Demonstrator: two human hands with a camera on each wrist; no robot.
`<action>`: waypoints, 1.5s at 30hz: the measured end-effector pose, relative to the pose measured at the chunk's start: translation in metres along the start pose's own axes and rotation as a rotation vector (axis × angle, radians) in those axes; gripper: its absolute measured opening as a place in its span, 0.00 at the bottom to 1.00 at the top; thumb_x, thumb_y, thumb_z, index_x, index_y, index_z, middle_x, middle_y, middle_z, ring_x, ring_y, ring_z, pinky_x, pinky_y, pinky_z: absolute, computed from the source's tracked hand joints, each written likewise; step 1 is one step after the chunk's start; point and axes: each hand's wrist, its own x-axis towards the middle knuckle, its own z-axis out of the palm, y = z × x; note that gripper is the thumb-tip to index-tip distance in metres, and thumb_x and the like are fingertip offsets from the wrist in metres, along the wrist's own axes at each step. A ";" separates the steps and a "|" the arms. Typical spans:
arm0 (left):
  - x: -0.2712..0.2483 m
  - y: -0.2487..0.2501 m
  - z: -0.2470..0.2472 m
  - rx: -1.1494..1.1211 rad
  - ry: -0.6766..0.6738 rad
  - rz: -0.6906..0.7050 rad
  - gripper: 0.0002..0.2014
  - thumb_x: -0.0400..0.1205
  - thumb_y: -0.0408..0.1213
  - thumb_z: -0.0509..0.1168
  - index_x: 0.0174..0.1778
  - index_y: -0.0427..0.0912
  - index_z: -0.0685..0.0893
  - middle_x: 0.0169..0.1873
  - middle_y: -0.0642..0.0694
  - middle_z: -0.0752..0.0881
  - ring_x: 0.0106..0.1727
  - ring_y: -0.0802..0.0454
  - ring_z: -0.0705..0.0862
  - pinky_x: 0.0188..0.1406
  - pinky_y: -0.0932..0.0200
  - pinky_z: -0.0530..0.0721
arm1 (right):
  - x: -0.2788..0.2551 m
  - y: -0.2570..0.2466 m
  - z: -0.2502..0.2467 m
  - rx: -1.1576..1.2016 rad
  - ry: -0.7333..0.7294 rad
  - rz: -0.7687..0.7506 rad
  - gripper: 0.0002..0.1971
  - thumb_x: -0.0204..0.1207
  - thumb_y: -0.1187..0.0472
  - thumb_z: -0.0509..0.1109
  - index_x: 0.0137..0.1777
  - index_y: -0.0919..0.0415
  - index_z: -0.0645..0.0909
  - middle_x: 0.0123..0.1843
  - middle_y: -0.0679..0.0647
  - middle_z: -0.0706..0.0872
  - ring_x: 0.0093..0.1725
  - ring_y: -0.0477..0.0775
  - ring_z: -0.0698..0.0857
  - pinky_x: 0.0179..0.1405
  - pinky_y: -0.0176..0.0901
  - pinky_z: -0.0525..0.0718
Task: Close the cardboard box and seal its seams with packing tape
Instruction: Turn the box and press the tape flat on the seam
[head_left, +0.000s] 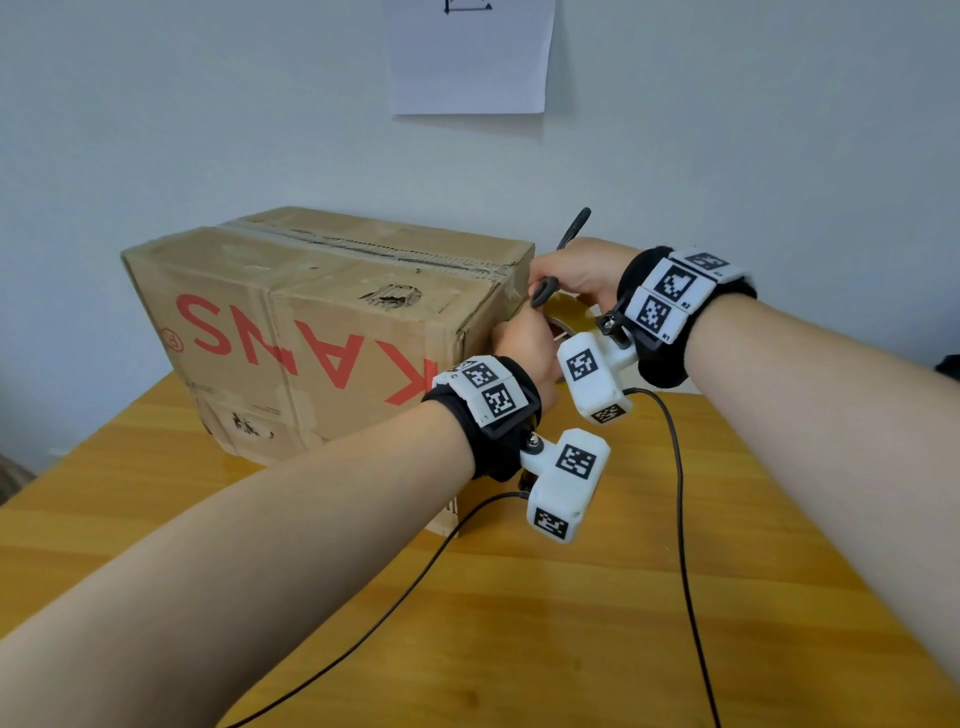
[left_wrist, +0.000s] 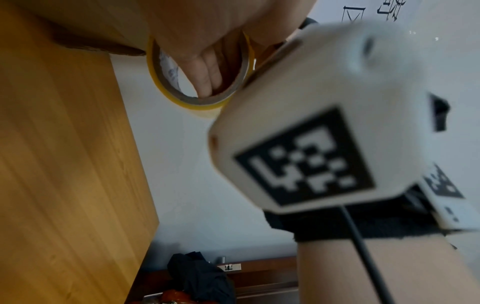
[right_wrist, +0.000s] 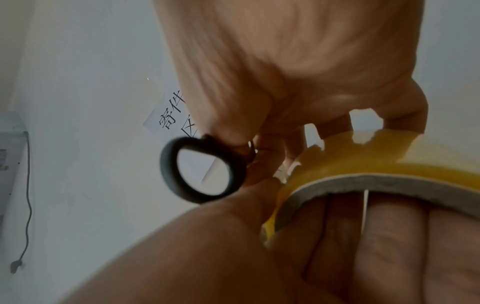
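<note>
The cardboard box (head_left: 311, 322) with red lettering stands on the wooden table (head_left: 519, 597), its top flaps down. Both hands meet at its right end. My left hand (head_left: 527, 338) holds the yellow tape roll (head_left: 569, 317) with its fingers (left_wrist: 207, 70) hooked through the core of the roll (left_wrist: 200, 106). My right hand (head_left: 571, 270) grips black-handled scissors (head_left: 571, 228) just above the roll. In the right wrist view one scissor handle loop (right_wrist: 167, 170) sticks out below the right hand (right_wrist: 285, 61), close to the tape roll (right_wrist: 389, 164). The blades are hidden.
Two black cables (head_left: 680, 519) trail from the wrist cameras across the table toward me. A sheet of paper (head_left: 467, 57) hangs on the wall behind the box. The table's right edge (left_wrist: 135, 144) lies just past the box end.
</note>
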 end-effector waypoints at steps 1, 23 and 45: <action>0.000 0.001 0.002 0.002 0.003 -0.006 0.12 0.91 0.37 0.53 0.41 0.44 0.73 0.41 0.45 0.79 0.38 0.50 0.80 0.39 0.56 0.81 | 0.001 0.000 0.000 0.001 0.015 -0.008 0.04 0.74 0.62 0.67 0.40 0.59 0.82 0.44 0.57 0.84 0.39 0.55 0.79 0.37 0.42 0.77; -0.004 -0.019 -0.006 0.201 0.023 -0.093 0.16 0.90 0.43 0.56 0.45 0.37 0.83 0.28 0.42 0.87 0.18 0.54 0.79 0.15 0.69 0.73 | 0.005 0.041 -0.025 0.190 0.073 0.104 0.08 0.82 0.58 0.63 0.48 0.61 0.81 0.48 0.55 0.92 0.38 0.60 0.90 0.27 0.40 0.83; 0.074 -0.095 -0.028 1.519 -0.075 0.040 0.17 0.86 0.39 0.65 0.69 0.36 0.81 0.53 0.37 0.88 0.41 0.45 0.82 0.30 0.60 0.73 | 0.060 0.219 -0.004 -0.248 -0.069 0.389 0.09 0.80 0.62 0.74 0.45 0.68 0.91 0.47 0.58 0.92 0.43 0.57 0.86 0.46 0.48 0.84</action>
